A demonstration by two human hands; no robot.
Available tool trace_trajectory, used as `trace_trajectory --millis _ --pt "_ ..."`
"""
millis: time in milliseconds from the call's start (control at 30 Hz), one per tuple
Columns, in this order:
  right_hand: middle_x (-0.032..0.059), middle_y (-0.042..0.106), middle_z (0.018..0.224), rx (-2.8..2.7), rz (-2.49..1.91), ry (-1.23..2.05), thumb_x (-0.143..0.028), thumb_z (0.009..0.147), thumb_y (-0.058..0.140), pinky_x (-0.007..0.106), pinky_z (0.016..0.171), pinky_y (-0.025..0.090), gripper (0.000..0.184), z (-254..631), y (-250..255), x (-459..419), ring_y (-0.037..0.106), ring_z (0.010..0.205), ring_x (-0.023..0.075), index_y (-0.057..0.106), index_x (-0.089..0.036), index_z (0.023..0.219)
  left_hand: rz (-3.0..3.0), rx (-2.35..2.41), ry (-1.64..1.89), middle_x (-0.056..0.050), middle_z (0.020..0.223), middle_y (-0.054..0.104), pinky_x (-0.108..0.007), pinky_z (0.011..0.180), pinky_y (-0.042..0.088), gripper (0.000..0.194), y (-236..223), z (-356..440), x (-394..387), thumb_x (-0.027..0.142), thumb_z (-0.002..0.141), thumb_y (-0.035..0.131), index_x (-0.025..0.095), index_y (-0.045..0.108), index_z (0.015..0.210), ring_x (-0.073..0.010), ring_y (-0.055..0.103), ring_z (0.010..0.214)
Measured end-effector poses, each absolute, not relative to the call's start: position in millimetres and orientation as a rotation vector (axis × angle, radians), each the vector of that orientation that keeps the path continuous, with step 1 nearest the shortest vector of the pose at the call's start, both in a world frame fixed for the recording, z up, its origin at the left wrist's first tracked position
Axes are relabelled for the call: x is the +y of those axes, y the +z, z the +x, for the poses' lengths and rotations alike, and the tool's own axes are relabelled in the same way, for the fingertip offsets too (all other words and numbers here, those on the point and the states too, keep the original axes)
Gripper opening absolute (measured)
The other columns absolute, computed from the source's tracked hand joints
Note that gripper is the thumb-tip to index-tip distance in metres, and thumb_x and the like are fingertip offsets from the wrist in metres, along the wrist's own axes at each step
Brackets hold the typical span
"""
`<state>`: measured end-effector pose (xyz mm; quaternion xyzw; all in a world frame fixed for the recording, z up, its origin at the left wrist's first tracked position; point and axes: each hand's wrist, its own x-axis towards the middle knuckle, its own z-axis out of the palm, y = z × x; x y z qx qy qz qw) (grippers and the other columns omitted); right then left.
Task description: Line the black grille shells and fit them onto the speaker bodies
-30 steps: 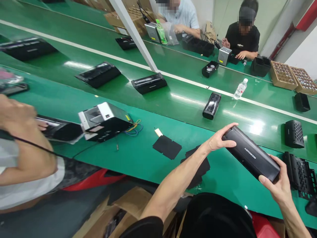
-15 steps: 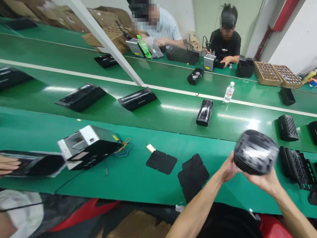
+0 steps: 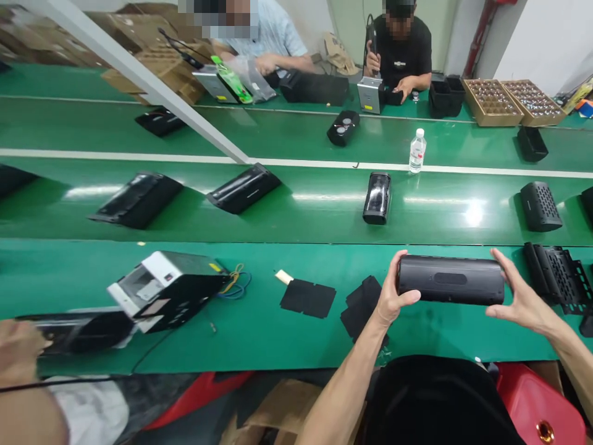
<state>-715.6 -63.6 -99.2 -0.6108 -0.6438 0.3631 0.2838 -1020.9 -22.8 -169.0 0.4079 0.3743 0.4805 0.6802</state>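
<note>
A black oblong speaker housing [image 3: 451,279] is held level above the green bench, a long smooth side with an oval inset facing me. My left hand [image 3: 393,293] grips its left end, thumb in front and fingers behind. At the other end, my right hand [image 3: 521,296] is loosely cupped round the housing, fingertips at the top corner and thumb by the lower edge. To the left of my left forearm lie overlapping black die-cut sheets [image 3: 364,309], and a single black sheet [image 3: 308,298] lies farther left.
Black perforated casings [image 3: 553,278] lie at the right bench edge. A grey-white machine [image 3: 169,281] with cables stands left, beside a co-worker's hand [image 3: 21,349]. More housings [image 3: 245,187] and a water bottle [image 3: 417,151] stand beyond. Two people work across the line.
The housing has turned from end-on to lengthwise between my hands, and my hands have moved apart to its two ends. My view has shifted a little.
</note>
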Motion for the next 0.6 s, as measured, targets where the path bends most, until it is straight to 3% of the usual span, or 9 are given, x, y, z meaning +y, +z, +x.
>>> trace_trajectory --millis 133,233,400,600 --pt "0.0178 0.046 0.164 -1.345 -1.572 1.175 -0.075 0.066 0.089 0.051 0.107 0.054 0.124 -719 -108 -79 0.055 0.141 0.0402 0.033 -0.027 0.166 0.855 0.807 1.072 -0.009 0.148 0.056 -0.050 0.118 0.042 0.107 -175 -1024 -22 0.054 0.061 0.091 0.030 0.044 0.154 -0.0373 0.055 0.133" --pt "0.0170 0.054 0.156 -1.342 -1.561 1.133 -0.075 0.062 0.090 0.049 0.104 0.055 0.122 -728 -104 -82 0.060 0.134 0.0395 0.040 -0.026 0.161 0.803 0.773 1.061 -0.009 0.144 0.059 -0.051 0.117 0.043 0.106 -176 -1022 -22 0.052 0.063 0.089 0.031 0.043 0.156 -0.0372 0.057 0.131" --pt "0.0152 0.054 0.154 -1.310 -1.540 1.051 -0.070 0.069 0.088 0.046 0.100 0.056 0.100 -740 -102 -86 0.061 0.129 0.0366 0.048 -0.028 0.150 0.821 0.809 1.046 -0.011 0.147 0.058 -0.051 0.114 0.046 0.105 -176 -1021 -23 0.054 0.065 0.086 0.029 0.042 0.157 -0.0384 0.058 0.131" --pt "0.0159 0.052 0.154 -1.231 -1.559 1.256 -0.072 0.066 0.089 0.047 0.099 0.056 0.108 -735 -116 -90 0.059 0.130 0.0367 0.041 -0.028 0.153 0.813 0.874 0.991 -0.011 0.145 0.060 -0.050 0.115 0.045 0.105 -177 -1024 -26 0.054 0.065 0.086 0.028 0.042 0.157 -0.0375 0.058 0.130"
